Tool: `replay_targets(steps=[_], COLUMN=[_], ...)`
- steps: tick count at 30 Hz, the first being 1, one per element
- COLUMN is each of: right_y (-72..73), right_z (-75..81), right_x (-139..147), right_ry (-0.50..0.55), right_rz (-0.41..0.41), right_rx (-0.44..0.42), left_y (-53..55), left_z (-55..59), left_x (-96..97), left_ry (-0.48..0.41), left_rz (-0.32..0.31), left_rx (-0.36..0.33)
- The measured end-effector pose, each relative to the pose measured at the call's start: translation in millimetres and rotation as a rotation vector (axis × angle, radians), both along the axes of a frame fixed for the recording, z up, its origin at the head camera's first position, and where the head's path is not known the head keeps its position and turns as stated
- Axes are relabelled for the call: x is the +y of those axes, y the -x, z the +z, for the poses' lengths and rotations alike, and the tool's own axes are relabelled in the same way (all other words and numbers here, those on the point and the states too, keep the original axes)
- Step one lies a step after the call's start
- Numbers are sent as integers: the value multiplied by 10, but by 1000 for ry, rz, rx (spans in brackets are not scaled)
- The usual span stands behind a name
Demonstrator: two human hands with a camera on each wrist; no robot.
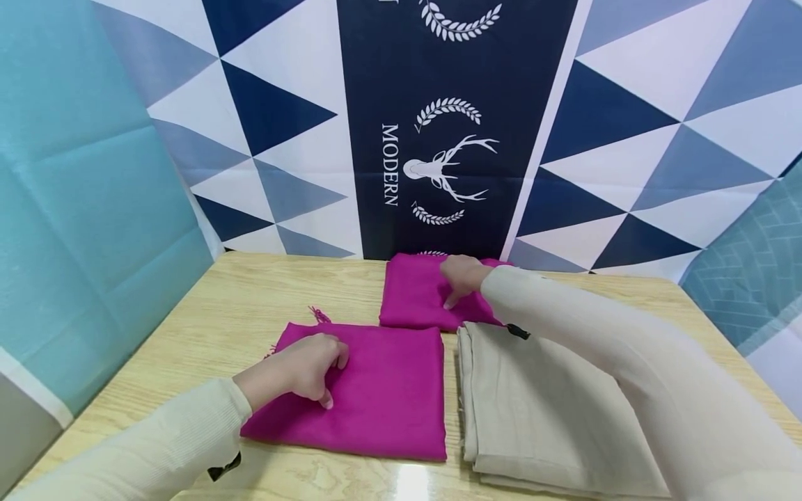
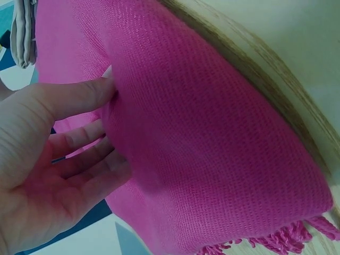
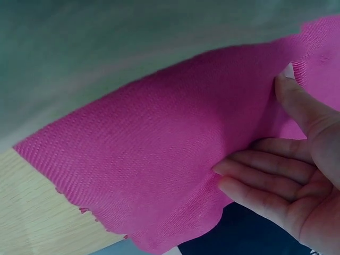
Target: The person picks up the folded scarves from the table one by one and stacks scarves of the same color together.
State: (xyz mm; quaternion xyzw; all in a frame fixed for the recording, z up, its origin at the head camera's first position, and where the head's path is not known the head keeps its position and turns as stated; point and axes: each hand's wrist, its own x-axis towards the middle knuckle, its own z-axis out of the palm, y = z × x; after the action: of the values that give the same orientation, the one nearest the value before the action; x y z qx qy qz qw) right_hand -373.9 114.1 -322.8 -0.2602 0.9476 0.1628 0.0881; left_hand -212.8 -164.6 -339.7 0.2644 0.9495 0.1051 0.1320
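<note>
A folded magenta scarf with tasselled fringe lies on the table at front centre. On its left part rests my left hand, thumb and fingertips touching the cloth and spaced apart. Behind it, against the wall, is a second folded magenta scarf. My right hand reaches over to that one, thumb and fairly straight fingertips touching its surface. A folded beige cloth lies at front right, partly covered by my right sleeve.
The wooden table runs back to a patterned wall covering with triangles and a deer print. A light blue panel borders the left side, and another blue-green panel stands at the right.
</note>
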Motion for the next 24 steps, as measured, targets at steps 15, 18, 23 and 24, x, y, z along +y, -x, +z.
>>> replay_targets(steps=[15, 18, 23, 24], right_y=[-32, -53, -99, -107], right_z=[12, 29, 89, 107], right_x=[-167, -166, -139, -133], right_ry=[-28, -25, 2, 10], right_rz=[-4, -22, 9, 20], right_rx=[-13, -26, -44, -55], left_y=[19, 69, 147, 165], left_z=[0, 8, 72, 92], left_x=[-10, 6, 65, 74], left_ry=[25, 58, 135, 149], left_rz=[-22, -52, -71, -77], left_rx=[6, 17, -33, -51])
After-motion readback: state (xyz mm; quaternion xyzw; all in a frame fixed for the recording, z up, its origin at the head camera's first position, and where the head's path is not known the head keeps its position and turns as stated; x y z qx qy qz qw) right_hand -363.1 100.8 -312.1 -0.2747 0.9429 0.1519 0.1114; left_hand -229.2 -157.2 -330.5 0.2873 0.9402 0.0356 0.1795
